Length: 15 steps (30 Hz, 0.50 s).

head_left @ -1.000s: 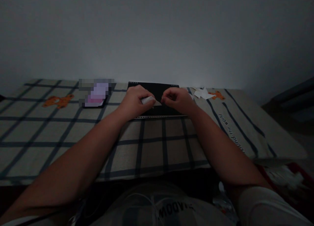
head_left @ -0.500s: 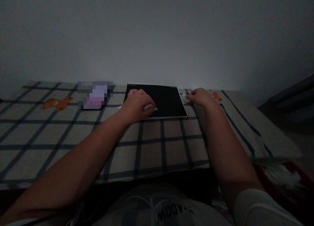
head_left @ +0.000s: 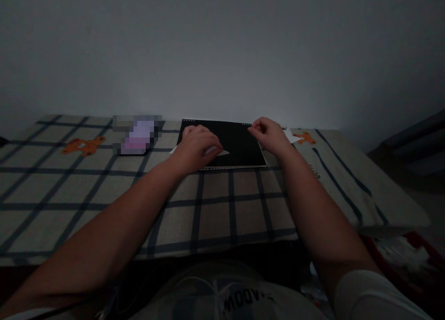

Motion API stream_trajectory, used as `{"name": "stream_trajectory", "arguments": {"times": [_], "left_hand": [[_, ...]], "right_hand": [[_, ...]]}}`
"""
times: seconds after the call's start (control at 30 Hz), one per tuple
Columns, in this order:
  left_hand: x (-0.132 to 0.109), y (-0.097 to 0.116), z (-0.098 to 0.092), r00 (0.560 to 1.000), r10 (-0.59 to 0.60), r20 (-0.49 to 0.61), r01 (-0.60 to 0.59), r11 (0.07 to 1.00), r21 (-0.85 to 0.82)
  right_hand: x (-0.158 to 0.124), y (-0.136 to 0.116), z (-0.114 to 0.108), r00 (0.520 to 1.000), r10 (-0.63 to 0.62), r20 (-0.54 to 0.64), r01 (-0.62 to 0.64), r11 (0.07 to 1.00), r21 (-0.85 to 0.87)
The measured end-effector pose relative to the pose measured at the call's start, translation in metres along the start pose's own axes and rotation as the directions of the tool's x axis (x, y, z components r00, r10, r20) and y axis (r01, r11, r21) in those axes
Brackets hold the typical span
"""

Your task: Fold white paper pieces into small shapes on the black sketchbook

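Note:
A black spiral-bound pad (head_left: 239, 144) lies flat on a checked cloth (head_left: 104, 190) near the wall. My left hand (head_left: 196, 146) rests on the pad's left part, fingers curled over a folded white paper piece (head_left: 217, 151) whose tip pokes out to the right. My right hand (head_left: 269, 134) hovers over the pad's right edge with fingers pinched together; what it pinches is too small to make out. Just right of that hand lie white paper scraps (head_left: 291, 135).
A blurred purple-lit phone (head_left: 137, 137) lies left of the pad. Orange bear prints mark the cloth at the left (head_left: 83, 145) and right (head_left: 306, 137). A plain wall rises behind. At the lower right sits a red thing with white contents (head_left: 403, 250).
My right hand left the paper, reached right to the scraps, and has come back over the pad's right edge. The left hand stayed down, holding the folded paper on the pad.

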<state>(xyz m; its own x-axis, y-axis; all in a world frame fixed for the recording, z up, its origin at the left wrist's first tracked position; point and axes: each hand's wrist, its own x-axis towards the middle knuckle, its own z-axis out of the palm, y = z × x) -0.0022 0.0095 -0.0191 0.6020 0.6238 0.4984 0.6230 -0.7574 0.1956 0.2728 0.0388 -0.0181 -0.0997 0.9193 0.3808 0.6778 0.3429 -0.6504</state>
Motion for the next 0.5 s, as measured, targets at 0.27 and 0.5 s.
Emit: {"name": "stream_trajectory", "arguments": {"times": [0.27,0.5], "left_hand": [[0.002,0.003,-0.005,0.996,-0.090,-0.010,0.090,0.996,-0.027],[0.003,-0.003,-0.010,0.961,-0.267,-0.076,0.273,0.959,0.075]], "right_hand": [[-0.014,-0.035,0.040,0.881,-0.319,0.349,0.207,0.924,0.322],[-0.011,-0.026,0.040,0.942,-0.213,0.260,0.115,0.931,0.345]]}}
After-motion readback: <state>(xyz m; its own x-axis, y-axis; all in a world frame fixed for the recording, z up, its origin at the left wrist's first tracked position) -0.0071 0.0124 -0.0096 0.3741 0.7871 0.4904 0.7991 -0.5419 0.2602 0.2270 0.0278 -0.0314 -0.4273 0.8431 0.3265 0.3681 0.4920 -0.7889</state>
